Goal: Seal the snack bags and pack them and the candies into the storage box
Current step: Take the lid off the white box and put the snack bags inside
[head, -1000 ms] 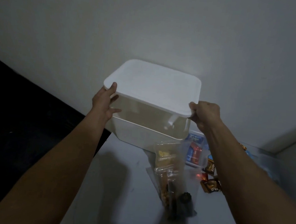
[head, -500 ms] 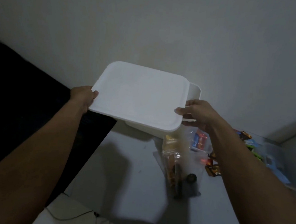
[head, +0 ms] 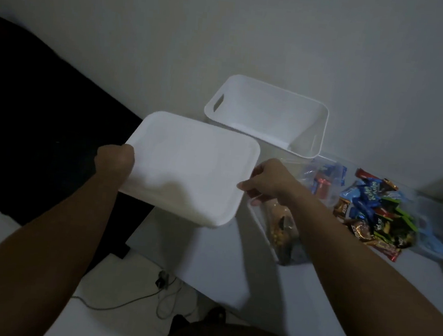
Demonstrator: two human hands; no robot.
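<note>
Both hands grip the white lid (head: 188, 167), the left hand (head: 114, 159) and right hand (head: 266, 179) on opposite edges. Behind the lid, the open storage box (head: 270, 102) stands on the bench (head: 218, 270). Candies (head: 375, 212) lie right of the lid.

We see the white storage box (head: 267, 112) open, its lid (head: 190, 167) off, lifted in front; snack bags (head: 285, 228) and wrapped candies (head: 378, 212) lie right of it.

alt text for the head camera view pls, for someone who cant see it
A person's left hand and right hand hold a flat white plastic lid in front of an open white plastic storage box on a pale table. To the right lie clear snack bags and a heap of colourful wrapped candies.
</note>
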